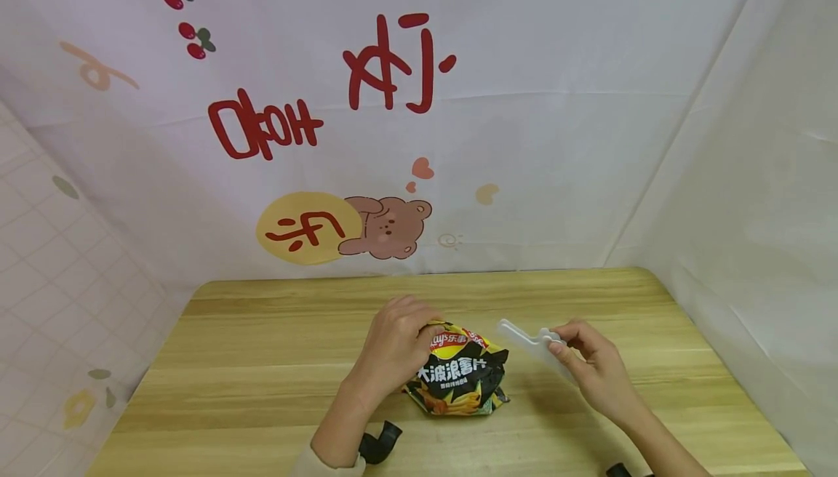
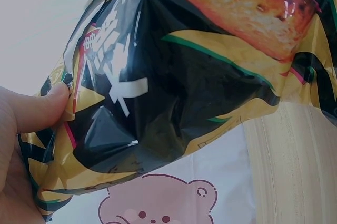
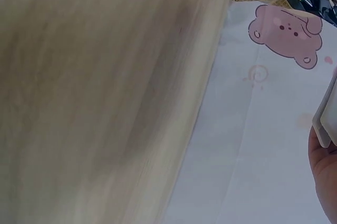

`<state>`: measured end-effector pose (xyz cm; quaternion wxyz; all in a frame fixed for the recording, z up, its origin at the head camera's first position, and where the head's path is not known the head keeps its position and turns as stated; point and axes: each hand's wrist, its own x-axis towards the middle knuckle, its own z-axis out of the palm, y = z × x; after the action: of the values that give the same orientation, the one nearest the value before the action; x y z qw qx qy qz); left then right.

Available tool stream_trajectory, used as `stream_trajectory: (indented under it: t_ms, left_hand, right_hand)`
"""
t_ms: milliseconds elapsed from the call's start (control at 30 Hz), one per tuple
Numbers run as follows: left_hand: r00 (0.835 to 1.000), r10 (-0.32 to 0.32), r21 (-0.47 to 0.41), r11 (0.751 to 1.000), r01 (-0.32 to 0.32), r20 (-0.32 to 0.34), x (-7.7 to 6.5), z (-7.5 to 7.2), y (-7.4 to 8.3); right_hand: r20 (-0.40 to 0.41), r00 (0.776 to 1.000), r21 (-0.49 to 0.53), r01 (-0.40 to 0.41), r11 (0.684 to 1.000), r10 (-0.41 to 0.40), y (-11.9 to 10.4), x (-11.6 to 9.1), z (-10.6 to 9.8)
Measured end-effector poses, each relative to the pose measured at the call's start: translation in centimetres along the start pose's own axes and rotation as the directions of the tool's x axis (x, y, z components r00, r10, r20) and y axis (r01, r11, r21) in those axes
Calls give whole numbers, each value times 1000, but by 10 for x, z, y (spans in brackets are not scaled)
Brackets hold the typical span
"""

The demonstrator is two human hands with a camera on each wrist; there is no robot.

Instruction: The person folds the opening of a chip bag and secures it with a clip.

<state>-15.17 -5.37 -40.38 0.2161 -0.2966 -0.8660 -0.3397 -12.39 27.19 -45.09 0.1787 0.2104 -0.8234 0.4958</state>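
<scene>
– Where's the chip bag [image 1: 461, 382]?
– Just right of your left hand [image 1: 399, 339], curled fingers gripping the bag's edge.
– Your right hand [image 1: 594, 371]?
– Pinching a white plastic piece [image 1: 538, 344], jutting past the fingertips.

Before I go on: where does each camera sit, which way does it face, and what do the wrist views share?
Head: on the head, facing forward and down at the chip bag on the wooden table; left hand and right hand show.
Left wrist: close on the bag; part of the left hand at left.
Right wrist: across the table toward the printed backdrop; part of the right hand at lower right.
Shared by both wrists: bag, table, pink bear print.
</scene>
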Motion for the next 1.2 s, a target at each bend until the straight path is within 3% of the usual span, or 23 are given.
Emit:
stream_trajectory:
  t_ms: [667,1200]
  left_hand:
    - [1000,-1,-5,1000,1,3,-1,0,0]
    - [1000,-4,-18,1000,4,3,0,-1,1]
  right_hand:
    - [53,997,5,56,998,-56,0,-3,5]
    - [44,988,52,144,988,-146,4,-1,16]
